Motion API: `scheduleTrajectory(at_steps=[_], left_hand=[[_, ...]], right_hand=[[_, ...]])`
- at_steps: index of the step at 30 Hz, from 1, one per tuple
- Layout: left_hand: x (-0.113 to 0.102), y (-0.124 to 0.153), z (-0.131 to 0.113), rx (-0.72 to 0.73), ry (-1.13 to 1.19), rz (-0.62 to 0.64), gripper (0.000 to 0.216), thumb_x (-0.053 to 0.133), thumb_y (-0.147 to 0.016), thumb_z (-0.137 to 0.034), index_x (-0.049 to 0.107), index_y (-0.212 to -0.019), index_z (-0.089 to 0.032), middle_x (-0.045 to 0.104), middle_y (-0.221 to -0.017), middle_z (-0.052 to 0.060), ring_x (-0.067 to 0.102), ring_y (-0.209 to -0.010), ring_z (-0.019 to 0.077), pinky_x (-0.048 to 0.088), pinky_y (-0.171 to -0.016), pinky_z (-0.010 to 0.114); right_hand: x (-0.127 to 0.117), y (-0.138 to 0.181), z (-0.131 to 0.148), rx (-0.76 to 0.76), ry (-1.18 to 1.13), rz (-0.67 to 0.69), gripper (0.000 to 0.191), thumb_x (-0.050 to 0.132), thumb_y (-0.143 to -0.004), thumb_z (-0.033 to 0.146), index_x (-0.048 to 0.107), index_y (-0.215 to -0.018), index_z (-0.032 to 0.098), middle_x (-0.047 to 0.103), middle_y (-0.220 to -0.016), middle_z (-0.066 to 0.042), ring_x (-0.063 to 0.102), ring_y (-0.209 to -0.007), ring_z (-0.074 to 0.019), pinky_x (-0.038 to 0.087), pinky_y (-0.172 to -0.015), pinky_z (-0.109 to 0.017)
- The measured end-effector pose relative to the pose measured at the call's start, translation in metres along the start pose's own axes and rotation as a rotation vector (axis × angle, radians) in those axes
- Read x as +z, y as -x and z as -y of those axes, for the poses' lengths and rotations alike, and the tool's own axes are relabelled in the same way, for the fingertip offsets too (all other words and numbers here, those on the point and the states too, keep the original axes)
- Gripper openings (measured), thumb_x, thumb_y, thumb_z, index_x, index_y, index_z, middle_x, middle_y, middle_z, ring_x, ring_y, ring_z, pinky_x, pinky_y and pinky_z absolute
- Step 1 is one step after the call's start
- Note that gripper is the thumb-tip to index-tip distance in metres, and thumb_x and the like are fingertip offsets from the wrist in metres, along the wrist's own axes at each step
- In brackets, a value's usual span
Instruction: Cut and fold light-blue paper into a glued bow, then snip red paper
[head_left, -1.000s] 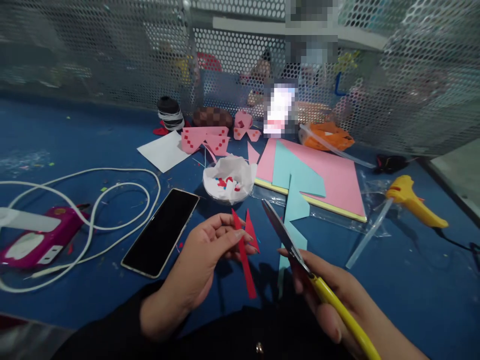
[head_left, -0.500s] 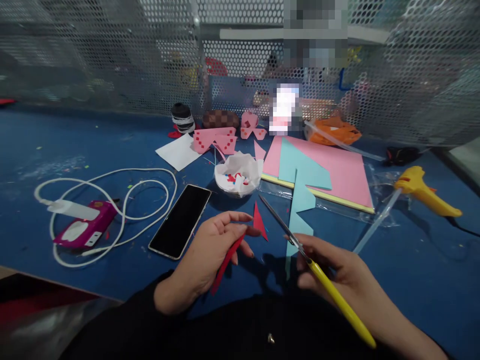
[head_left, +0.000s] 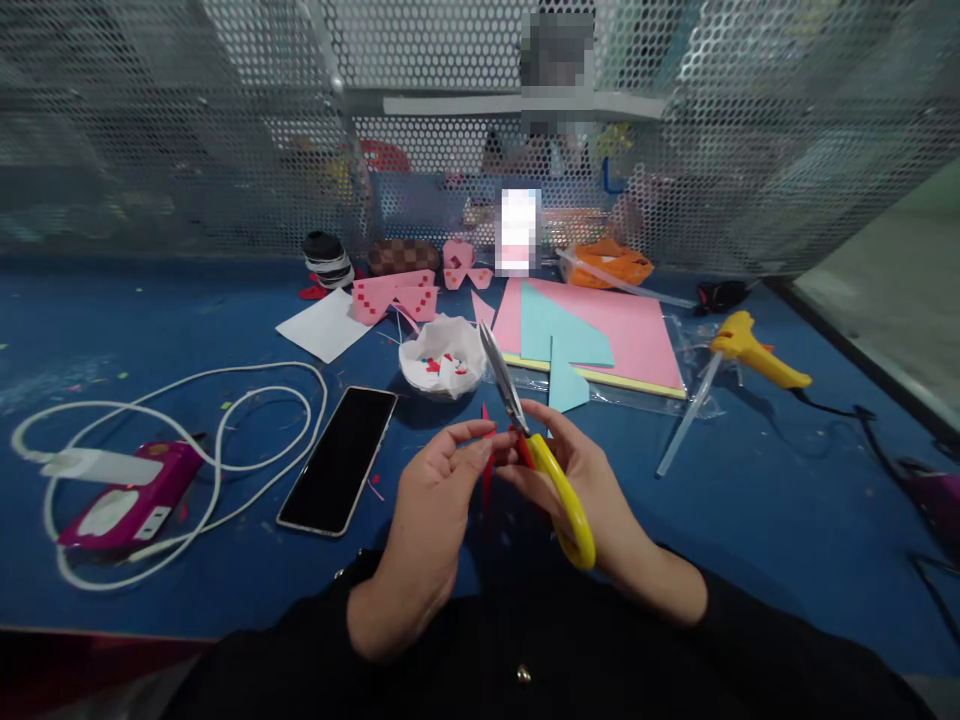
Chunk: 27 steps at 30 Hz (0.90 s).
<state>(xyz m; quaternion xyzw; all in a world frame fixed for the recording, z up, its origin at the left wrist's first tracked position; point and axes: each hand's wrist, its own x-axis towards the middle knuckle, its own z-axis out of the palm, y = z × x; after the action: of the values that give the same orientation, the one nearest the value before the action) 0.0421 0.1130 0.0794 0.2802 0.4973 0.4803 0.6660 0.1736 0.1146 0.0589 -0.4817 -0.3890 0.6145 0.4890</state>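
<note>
My left hand (head_left: pixel 435 505) pinches a narrow piece of red paper (head_left: pixel 487 478) between thumb and fingers, above the blue table. Close beside it, my right hand (head_left: pixel 581 465) holds scissors (head_left: pixel 559 485) with yellow handles. The blades point up and away, looking nearly closed, toward the paper-lined bowl (head_left: pixel 442 385). Some red shows between the right fingers too; whether it belongs to the same paper is hidden. Beyond my right hand lies a cut light-blue paper shape (head_left: pixel 568 385). Small red, white and blue scraps sit inside the bowl.
Left of my hands lie a black-screened phone (head_left: pixel 341 460) and a magenta device (head_left: pixel 135 500) with a looped white cable. Pink cut-outs (head_left: pixel 396 297) stand behind the bowl. Pink sheets (head_left: pixel 637 335) lie at the back, a yellow glue gun (head_left: pixel 757 350) at right, before a perforated metal screen (head_left: pixel 450 60).
My right hand has brought the scissors left, close to my left hand, with the blades now steeper. The view has shifted somewhat to the right.
</note>
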Motion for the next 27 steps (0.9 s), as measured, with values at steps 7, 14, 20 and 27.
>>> scheduleTrajectory(at_steps=[7,14,20,27], left_hand=[[-0.001,0.004,0.007,0.061,-0.069,0.050,0.016,0.069,-0.084,-0.027,0.068,-0.097,-0.017,0.078,-0.094,0.005,0.072,-0.093,0.0189,0.053,-0.085,0.029],[-0.008,0.002,0.004,0.105,-0.080,0.028,0.021,0.064,-0.089,-0.035,0.066,-0.103,-0.019,0.075,-0.101,0.005,0.068,-0.097,0.0176,0.050,-0.087,0.029],[-0.015,0.000,0.009,0.013,-0.219,0.053,0.017,0.075,-0.077,-0.032,0.070,-0.084,-0.017,0.068,-0.074,-0.001,0.058,-0.066,0.0114,0.047,-0.063,0.023],[-0.013,0.001,0.012,-0.108,-0.102,0.108,0.026,0.079,-0.074,-0.034,0.066,-0.088,-0.017,0.071,-0.079,0.000,0.063,-0.069,0.0110,0.049,-0.066,0.022]], right_hand=[[0.008,0.005,0.001,0.021,0.001,-0.025,0.073,0.085,-0.062,0.028,0.046,-0.123,0.021,0.057,-0.063,0.011,0.048,-0.048,-0.0078,0.040,-0.047,-0.021],[0.005,0.010,0.009,0.021,0.045,-0.074,0.061,0.083,-0.064,0.027,0.052,-0.116,0.018,0.059,-0.065,0.008,0.048,-0.049,-0.0084,0.038,-0.045,-0.021],[0.004,0.009,0.011,-0.023,0.064,-0.086,0.059,0.084,-0.064,0.026,0.055,-0.115,0.020,0.058,-0.063,0.009,0.047,-0.047,-0.0083,0.038,-0.043,-0.021],[0.002,0.012,0.003,-0.065,0.075,-0.085,0.051,0.081,-0.065,0.024,0.058,-0.110,0.023,0.061,-0.070,0.006,0.051,-0.050,-0.0093,0.041,-0.044,-0.022]])
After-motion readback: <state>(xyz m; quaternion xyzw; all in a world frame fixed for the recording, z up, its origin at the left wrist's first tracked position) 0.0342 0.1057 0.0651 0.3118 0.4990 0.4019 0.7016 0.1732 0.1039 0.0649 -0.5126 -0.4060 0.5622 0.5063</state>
